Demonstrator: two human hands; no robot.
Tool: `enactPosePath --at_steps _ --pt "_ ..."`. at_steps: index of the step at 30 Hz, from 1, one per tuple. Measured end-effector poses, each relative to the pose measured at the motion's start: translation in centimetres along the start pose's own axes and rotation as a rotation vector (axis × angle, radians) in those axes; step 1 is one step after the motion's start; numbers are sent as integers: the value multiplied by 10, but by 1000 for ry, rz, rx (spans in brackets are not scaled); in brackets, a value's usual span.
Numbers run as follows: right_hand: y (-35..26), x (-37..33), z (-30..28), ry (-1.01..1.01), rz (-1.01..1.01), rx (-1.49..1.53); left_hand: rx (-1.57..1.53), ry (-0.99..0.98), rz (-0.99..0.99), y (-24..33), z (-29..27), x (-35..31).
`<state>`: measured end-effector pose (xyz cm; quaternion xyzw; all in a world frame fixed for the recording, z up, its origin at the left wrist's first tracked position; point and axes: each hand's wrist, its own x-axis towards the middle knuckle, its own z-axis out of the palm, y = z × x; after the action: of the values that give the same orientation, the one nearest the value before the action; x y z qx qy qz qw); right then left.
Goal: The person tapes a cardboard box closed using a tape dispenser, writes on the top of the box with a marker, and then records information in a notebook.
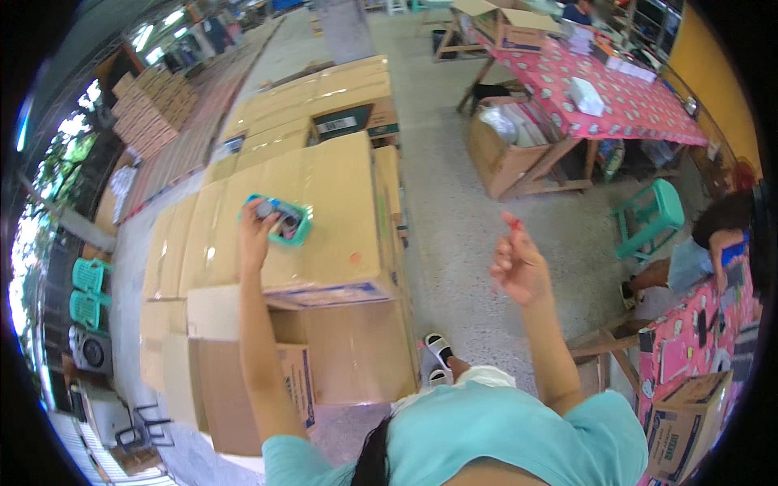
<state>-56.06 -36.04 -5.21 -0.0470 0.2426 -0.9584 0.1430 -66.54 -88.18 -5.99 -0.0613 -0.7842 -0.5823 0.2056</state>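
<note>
A small teal plastic basket [301, 230] rests on top of a large taped cardboard box [340, 182]. Several small items lie inside it, dark and grey, too small to name. My left hand [257, 232] is at the basket's left end, its fingers closed around a small round grey item [264, 210] at the rim. Out over the floor, to the right of the boxes, my right hand [521, 266] is raised with the fingers curled. A small red item [515, 224] shows at its thumb and index fingertip; its kind cannot be made out.
An open carton [231, 389] stands below my left forearm. Tables with pink cloths [624, 105] are at the far right and lower right. A green stool [651, 217] stands between them, near a seated person [689, 263]. Stacked cartons [154, 109] are at the far left.
</note>
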Motion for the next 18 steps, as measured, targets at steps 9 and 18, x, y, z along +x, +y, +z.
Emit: enactPosePath --at_steps 9,18 --pt "-1 -156 5 212 -210 -151 10 77 -258 28 -2 -1" --pt "-23 -238 -8 389 -393 -207 866 -230 203 7 -21 -8"
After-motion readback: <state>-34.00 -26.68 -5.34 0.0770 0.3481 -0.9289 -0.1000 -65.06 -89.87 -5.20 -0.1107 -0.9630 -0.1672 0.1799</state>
